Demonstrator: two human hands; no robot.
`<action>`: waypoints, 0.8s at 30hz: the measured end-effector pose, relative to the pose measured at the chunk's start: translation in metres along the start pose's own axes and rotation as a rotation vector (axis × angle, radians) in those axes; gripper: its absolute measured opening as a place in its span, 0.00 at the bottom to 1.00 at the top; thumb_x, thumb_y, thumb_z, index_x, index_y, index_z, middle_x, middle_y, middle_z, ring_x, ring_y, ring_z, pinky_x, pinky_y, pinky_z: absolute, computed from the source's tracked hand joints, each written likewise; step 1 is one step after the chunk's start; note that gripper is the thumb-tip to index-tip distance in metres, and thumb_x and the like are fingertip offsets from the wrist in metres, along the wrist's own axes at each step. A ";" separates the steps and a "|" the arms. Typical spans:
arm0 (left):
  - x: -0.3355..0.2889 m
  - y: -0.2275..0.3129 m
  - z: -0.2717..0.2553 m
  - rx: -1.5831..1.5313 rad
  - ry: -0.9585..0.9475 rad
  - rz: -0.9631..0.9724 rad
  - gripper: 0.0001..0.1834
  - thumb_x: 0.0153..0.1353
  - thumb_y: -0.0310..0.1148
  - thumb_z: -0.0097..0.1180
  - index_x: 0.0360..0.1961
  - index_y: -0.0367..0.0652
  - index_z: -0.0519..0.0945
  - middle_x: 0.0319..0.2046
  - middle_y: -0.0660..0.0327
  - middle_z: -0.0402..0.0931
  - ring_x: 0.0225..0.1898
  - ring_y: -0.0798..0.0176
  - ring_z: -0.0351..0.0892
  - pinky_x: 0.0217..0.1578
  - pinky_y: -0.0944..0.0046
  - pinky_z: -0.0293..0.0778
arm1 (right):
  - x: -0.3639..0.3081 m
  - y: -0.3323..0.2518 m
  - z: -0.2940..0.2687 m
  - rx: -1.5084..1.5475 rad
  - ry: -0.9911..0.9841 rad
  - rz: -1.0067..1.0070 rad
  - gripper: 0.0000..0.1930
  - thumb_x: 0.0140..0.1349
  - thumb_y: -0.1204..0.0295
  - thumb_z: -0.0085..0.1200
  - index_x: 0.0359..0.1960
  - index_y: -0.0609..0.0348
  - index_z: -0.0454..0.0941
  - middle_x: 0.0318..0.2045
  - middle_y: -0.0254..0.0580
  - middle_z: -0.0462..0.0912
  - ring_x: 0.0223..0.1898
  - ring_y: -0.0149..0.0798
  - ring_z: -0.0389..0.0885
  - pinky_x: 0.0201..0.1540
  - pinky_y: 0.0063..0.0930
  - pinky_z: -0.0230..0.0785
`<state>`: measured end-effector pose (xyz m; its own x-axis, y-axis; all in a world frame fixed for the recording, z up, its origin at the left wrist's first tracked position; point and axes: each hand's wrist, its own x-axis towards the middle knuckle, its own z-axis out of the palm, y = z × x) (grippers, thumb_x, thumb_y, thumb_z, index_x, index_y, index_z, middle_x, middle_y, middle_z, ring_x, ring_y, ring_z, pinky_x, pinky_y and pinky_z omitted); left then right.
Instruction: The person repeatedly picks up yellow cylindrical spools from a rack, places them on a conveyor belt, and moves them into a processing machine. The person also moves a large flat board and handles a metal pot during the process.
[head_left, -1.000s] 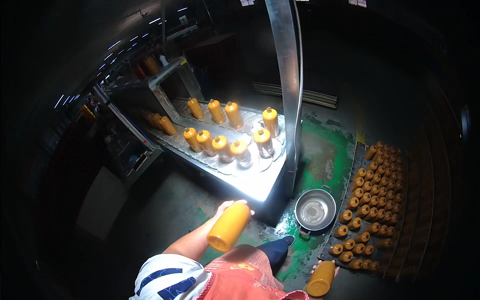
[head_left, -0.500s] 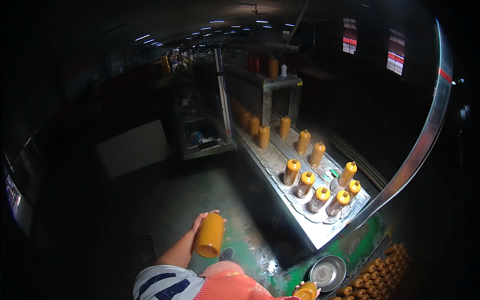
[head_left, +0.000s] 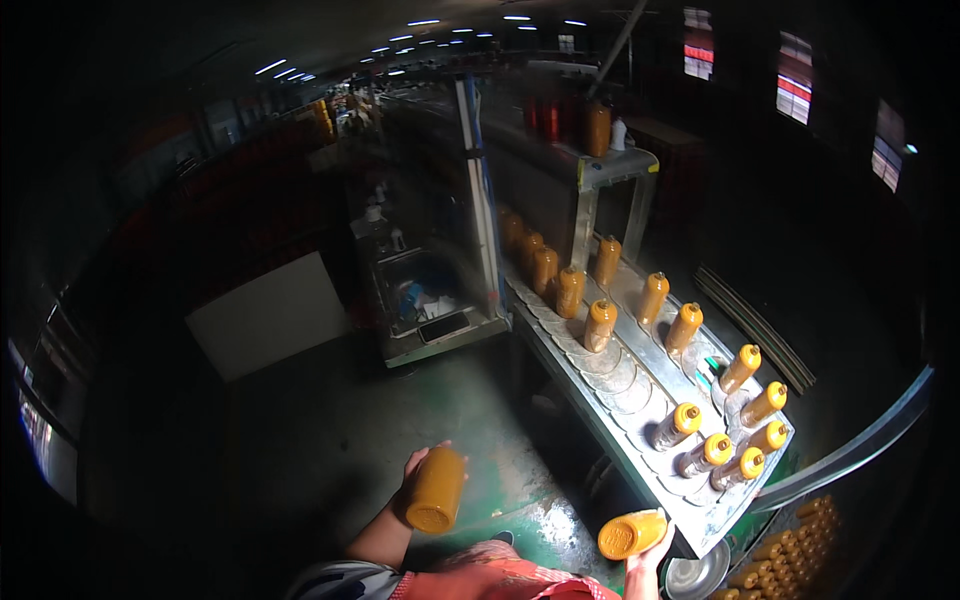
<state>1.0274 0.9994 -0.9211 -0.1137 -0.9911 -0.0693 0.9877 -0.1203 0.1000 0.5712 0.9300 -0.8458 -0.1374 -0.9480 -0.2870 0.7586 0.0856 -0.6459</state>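
Note:
My left hand [head_left: 414, 463] is wrapped round an orange-yellow bottle [head_left: 434, 492], its round base turned toward me. Out at the right, my right hand [head_left: 652, 552] grips a second orange-yellow bottle [head_left: 628, 535], tilted onto its side, beside the near corner of the conveyor [head_left: 690, 522]. Upright bottles of the same colour, such as this one [head_left: 678, 425], stand along the conveyor's overlapping plates in two lines that meet in a curve at the near end. The necks of both held bottles are hidden from view.
A metal basin [head_left: 697, 575] sits below the conveyor's near end, next to many stacked orange bottles [head_left: 785, 552]. A curved metal bar [head_left: 850, 450] reaches out at the right. Left of the conveyor stand a post [head_left: 478, 190] and a side table [head_left: 400, 355] with a phone [head_left: 443, 327].
My right hand has risen from beside the basin to the conveyor's near corner, bottle in hand. My left hand keeps its bottle. The view has shifted, and bottles on the conveyor have moved along.

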 end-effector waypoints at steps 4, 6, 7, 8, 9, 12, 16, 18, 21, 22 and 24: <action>0.042 0.035 0.018 0.099 -0.038 0.089 0.25 0.70 0.53 0.41 0.61 0.56 0.73 0.53 0.47 0.76 0.47 0.43 0.81 0.39 0.41 0.81 | 0.051 0.006 0.042 -0.279 0.008 -0.079 0.21 0.70 0.53 0.47 0.50 0.59 0.77 0.48 0.41 0.82 0.53 0.41 0.78 0.58 0.39 0.69; 0.072 0.045 0.021 0.214 -0.052 0.122 0.26 0.68 0.53 0.45 0.60 0.52 0.72 0.54 0.45 0.75 0.46 0.41 0.80 0.40 0.43 0.83 | 0.092 0.005 0.046 -0.437 0.067 -0.119 0.22 0.67 0.58 0.55 0.55 0.61 0.76 0.48 0.40 0.82 0.51 0.39 0.77 0.58 0.35 0.66; 0.080 0.054 0.024 0.283 -0.058 0.172 0.26 0.67 0.53 0.46 0.60 0.49 0.71 0.54 0.44 0.75 0.46 0.40 0.80 0.40 0.44 0.83 | 0.105 0.005 0.061 -0.689 -0.062 -0.197 0.24 0.67 0.58 0.55 0.60 0.58 0.74 0.50 0.39 0.81 0.51 0.36 0.80 0.56 0.33 0.71; 0.094 0.059 0.028 0.414 -0.057 0.211 0.27 0.67 0.51 0.48 0.60 0.47 0.71 0.54 0.45 0.75 0.47 0.42 0.80 0.42 0.46 0.83 | 0.111 0.000 0.091 -0.831 -0.075 -0.239 0.24 0.67 0.60 0.56 0.61 0.57 0.75 0.51 0.39 0.81 0.51 0.36 0.79 0.56 0.33 0.70; 0.110 0.062 0.032 0.544 -0.061 0.252 0.27 0.66 0.49 0.50 0.60 0.44 0.71 0.54 0.45 0.76 0.47 0.44 0.80 0.44 0.49 0.82 | 0.111 -0.004 0.120 -0.976 -0.091 -0.274 0.23 0.67 0.63 0.57 0.62 0.56 0.75 0.52 0.39 0.81 0.50 0.36 0.79 0.56 0.32 0.70; 0.164 0.053 0.085 0.906 -0.056 0.352 0.25 0.61 0.39 0.55 0.56 0.36 0.75 0.53 0.49 0.78 0.50 0.49 0.79 0.53 0.56 0.75 | 0.121 -0.014 0.158 -1.144 -0.150 -0.465 0.22 0.60 0.63 0.64 0.58 0.48 0.81 0.50 0.45 0.80 0.53 0.42 0.76 0.60 0.36 0.66; 0.240 0.015 0.159 1.476 -0.204 0.568 0.19 0.52 0.28 0.64 0.47 0.36 0.84 0.53 0.51 0.79 0.55 0.53 0.76 0.58 0.58 0.70 | 0.138 -0.015 0.186 -1.383 -0.146 -0.795 0.21 0.53 0.70 0.68 0.51 0.46 0.86 0.56 0.52 0.76 0.60 0.51 0.71 0.64 0.40 0.62; 0.279 -0.028 0.177 1.619 -0.304 0.637 0.20 0.48 0.27 0.68 0.45 0.42 0.86 0.54 0.51 0.78 0.55 0.53 0.76 0.58 0.59 0.70 | 0.152 -0.025 0.186 -1.485 -0.113 -0.904 0.21 0.51 0.69 0.70 0.50 0.37 0.87 0.61 0.53 0.71 0.61 0.55 0.68 0.64 0.44 0.62; 0.328 -0.075 0.195 1.874 -0.453 0.740 0.20 0.44 0.29 0.71 0.43 0.52 0.89 0.55 0.56 0.76 0.53 0.53 0.74 0.56 0.58 0.71 | 0.172 -0.023 0.186 -1.595 0.002 -0.978 0.20 0.51 0.67 0.69 0.48 0.36 0.87 0.61 0.54 0.71 0.59 0.56 0.70 0.61 0.42 0.65; 0.341 -0.089 0.192 1.877 -0.504 0.715 0.20 0.43 0.30 0.71 0.42 0.55 0.89 0.55 0.59 0.77 0.53 0.52 0.73 0.56 0.57 0.71 | 0.175 -0.022 0.183 -1.599 0.034 -0.957 0.20 0.51 0.67 0.69 0.48 0.36 0.88 0.61 0.54 0.70 0.60 0.55 0.69 0.61 0.43 0.65; 0.363 -0.116 0.184 1.880 -0.610 0.718 0.20 0.43 0.31 0.72 0.41 0.58 0.89 0.56 0.63 0.76 0.54 0.52 0.71 0.56 0.56 0.71 | 0.172 -0.020 0.176 -1.624 0.158 -0.925 0.20 0.50 0.68 0.69 0.47 0.36 0.88 0.62 0.54 0.70 0.60 0.56 0.68 0.62 0.43 0.64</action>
<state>0.8521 0.6428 -0.7756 -0.2512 -0.7201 0.6468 -0.3647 0.6894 0.6259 0.6445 0.7116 -0.7579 -0.2197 -0.8334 0.5071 -0.8324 -0.1109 -0.5429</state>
